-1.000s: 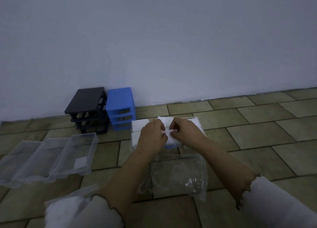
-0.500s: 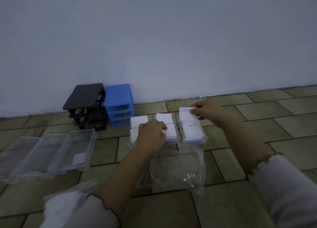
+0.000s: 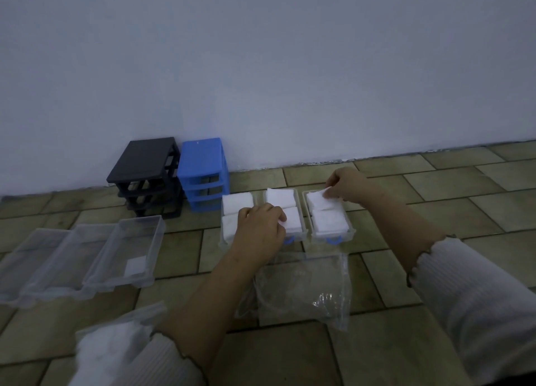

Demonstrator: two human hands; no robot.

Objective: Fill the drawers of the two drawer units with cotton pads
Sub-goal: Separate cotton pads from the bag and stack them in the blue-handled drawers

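Three clear drawers with blue handles lie side by side on the floor, each holding white cotton pads. My right hand [image 3: 345, 186] pinches the top pad at the far end of the right drawer [image 3: 349, 232]. My left hand [image 3: 261, 224] rests with curled fingers on the pads [image 3: 293, 220] at the near end of the middle drawer and hides part of the left drawer [image 3: 229, 211]. A black drawer unit [image 3: 146, 165] and a blue drawer unit [image 3: 201, 165] stand against the wall, their slots without drawers.
Three more clear drawers [image 3: 95, 258] lie in a row at the left; the nearest holds one pad [image 3: 135, 266]. A flat clear plastic bag [image 3: 304, 287] lies in front of me. A bag of white pads [image 3: 116, 345] sits at the bottom left.
My hands parted from the middle: the right hand went to the far end of the right drawer with a pad, and the left hand settled onto the middle drawer's pads.
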